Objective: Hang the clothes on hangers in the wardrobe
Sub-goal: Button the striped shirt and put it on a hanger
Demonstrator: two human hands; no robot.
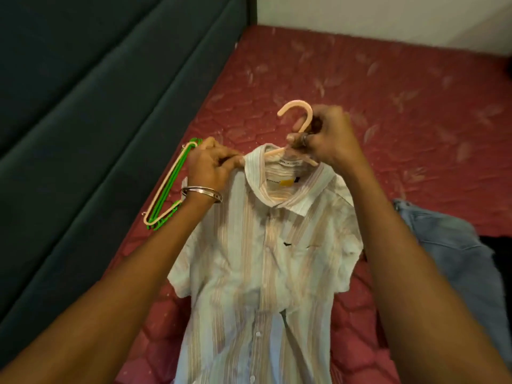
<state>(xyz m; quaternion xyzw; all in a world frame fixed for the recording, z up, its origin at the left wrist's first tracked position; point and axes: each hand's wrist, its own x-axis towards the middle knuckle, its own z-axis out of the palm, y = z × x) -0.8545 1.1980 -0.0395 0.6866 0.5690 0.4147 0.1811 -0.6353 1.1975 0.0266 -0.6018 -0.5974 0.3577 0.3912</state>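
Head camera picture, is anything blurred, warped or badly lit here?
Head view: the right hand on the peach hanger is slightly motion-blurred; the jeans smear toward the right edge. The dark headboard bows from wide-angle distortion. Lighting is dim and warm, with no glare on the striped shirt.

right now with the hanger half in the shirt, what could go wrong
The peach hanger sits only partly inside the collar of the striped shirt; lifted by the right hand now, the shirt might slide off one side. The left hand pinches just the collar edge, so a tug could pull it free.
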